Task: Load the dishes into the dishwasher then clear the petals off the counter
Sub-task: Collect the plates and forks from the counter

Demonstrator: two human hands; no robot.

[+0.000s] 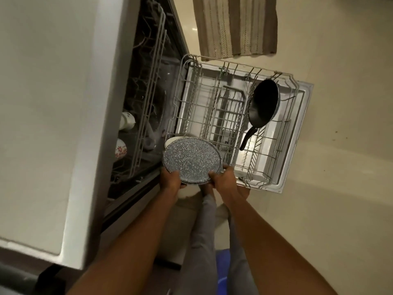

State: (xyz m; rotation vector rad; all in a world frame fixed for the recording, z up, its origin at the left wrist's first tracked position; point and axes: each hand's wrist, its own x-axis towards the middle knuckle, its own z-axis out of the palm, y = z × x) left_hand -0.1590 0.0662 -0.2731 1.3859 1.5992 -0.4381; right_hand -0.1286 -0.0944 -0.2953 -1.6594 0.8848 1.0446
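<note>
A grey speckled plate (192,159) hangs over the near left corner of the pulled-out lower rack (214,116) of the open dishwasher. My left hand (170,177) grips its near left rim and my right hand (224,177) grips its near right rim. A white dish (171,140) shows just behind the plate's far edge. A black frying pan (263,103) stands tilted on the rack's right side, handle pointing toward me. No petals are in view.
The dishwasher door (297,133) lies open flat over the floor. Two white cups (127,121) (120,149) sit in the upper rack (146,92) inside the machine. White counter (46,103) fills the left. A striped mat (235,26) lies beyond the door.
</note>
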